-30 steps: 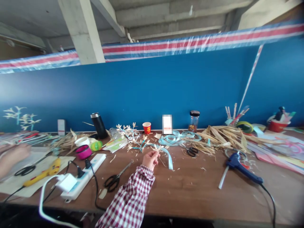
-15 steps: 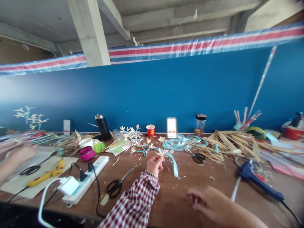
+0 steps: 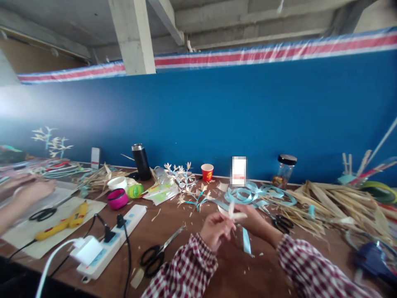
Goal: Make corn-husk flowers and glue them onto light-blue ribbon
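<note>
My left hand point(image 3: 217, 230) pinches a pale flower point(image 3: 231, 214) made of dried husk petals, held above the middle of the table. My right hand point(image 3: 254, 220) meets the same flower from the right, its fingers closed at the petals and partly hidden behind them. Light blue ribbon point(image 3: 246, 241) hangs down just beyond the hands, and more ribbon lies coiled point(image 3: 243, 193) behind. A husk-flower stem wrapped in blue point(image 3: 196, 200) lies left of the ribbon. Black-handled scissors point(image 3: 154, 258) rest left of my left sleeve.
At left are a white power strip point(image 3: 132, 223), a yellow glue gun point(image 3: 62, 223) and another person's hands point(image 3: 29, 192). Behind stand a black flask point(image 3: 141, 162), a red paper cup point(image 3: 207, 173) and a jar point(image 3: 283, 171). Husks point(image 3: 322, 205) and a blue glue gun point(image 3: 376, 258) lie right.
My right hand has moved up and left from the near table to the flower in my left hand. The view has shifted, so things at right appear farther right.
</note>
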{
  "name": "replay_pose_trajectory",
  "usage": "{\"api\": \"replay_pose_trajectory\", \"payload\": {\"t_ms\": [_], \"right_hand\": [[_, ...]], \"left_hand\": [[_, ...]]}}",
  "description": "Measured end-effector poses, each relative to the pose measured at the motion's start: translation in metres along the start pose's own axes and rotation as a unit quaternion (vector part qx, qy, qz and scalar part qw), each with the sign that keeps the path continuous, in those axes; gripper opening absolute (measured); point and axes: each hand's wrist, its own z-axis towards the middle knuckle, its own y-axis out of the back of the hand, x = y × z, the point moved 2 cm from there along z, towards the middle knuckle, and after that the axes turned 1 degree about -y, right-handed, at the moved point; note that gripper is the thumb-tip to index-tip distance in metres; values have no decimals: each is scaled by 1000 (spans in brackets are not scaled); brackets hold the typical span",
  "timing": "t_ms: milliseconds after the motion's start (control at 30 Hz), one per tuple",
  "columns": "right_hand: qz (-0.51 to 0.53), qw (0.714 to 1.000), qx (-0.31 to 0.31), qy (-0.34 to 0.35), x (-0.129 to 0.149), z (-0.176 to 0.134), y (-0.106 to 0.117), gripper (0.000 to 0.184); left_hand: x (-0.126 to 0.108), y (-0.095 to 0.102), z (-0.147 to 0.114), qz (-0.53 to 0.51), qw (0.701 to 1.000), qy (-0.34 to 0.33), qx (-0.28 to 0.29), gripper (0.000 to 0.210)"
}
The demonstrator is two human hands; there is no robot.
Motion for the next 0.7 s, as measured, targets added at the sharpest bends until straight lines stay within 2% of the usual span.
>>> {"api": "replay_pose_trajectory", "payload": {"t_ms": [67, 133, 300, 433, 567, 700], "right_hand": [[-19, 999, 14, 36, 6, 18, -17, 13], [-28, 997, 27, 73, 14, 32, -33, 19], [-22, 987, 68, 141, 33, 54, -67, 30], [0, 989, 56, 138, 35, 63, -82, 20], [54, 992, 19, 112, 28, 67, -75, 13], [133, 989, -45, 42, 15, 59, -50, 10]], "left_hand": [[3, -6, -9, 3, 987, 61, 151, 32], [5, -5, -14, -10, 978, 77, 195, 34], [4, -1, -12, -59, 980, 63, 178, 36], [5, -4, -11, -63, 977, 72, 192, 35], [7, -4, -11, -62, 976, 74, 193, 32], [7, -5, -11, -64, 978, 73, 182, 30]]}}
